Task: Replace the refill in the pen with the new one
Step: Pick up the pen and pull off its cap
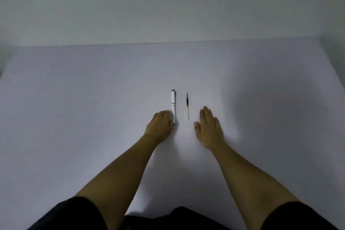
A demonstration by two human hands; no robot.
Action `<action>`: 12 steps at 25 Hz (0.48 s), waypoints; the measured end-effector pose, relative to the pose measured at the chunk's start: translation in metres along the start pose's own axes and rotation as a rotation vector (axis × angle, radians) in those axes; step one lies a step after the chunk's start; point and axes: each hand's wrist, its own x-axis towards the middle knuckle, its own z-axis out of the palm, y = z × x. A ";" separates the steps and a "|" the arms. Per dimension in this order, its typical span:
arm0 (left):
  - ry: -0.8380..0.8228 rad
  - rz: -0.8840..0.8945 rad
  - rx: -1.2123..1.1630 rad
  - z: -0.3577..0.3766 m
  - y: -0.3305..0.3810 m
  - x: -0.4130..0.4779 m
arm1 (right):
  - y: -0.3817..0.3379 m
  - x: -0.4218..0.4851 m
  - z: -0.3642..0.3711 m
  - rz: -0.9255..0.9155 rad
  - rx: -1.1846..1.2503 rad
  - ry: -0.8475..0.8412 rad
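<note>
A white capped pen (173, 105) lies on the white table (93, 99), pointing away from me, with a grey end at the far tip. To its right lies a thin refill (187, 106), dark at the far end and clear at the near end, parallel to the pen. My left hand (160, 126) rests on the table with its fingers curled, touching the near end of the pen from the left. Just right of the refill's near end, my right hand (209, 129) lies flat, palm down, apart from the refill.
The table's far edge (168, 43) meets a plain pale wall. Dark sleeves and dark clothing show at the bottom of the view.
</note>
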 end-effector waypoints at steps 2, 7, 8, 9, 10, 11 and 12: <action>0.090 -0.046 -0.043 0.002 0.003 0.010 | 0.002 0.002 0.006 0.012 0.040 0.064; 0.191 -0.184 -0.104 0.007 0.016 0.034 | 0.003 0.001 0.021 0.002 -0.019 0.199; 0.190 -0.222 -0.135 0.007 0.018 0.038 | 0.002 0.001 0.018 0.021 -0.019 0.196; 0.187 -0.258 -0.179 0.008 0.020 0.042 | 0.002 0.002 0.020 0.025 -0.027 0.201; 0.184 -0.293 -0.211 0.008 0.022 0.046 | 0.002 0.002 0.022 0.019 -0.036 0.208; 0.169 -0.327 -0.234 0.008 0.023 0.050 | 0.003 0.002 0.022 0.017 -0.037 0.203; 0.150 -0.357 -0.249 0.008 0.024 0.054 | 0.003 0.002 0.023 0.019 -0.041 0.197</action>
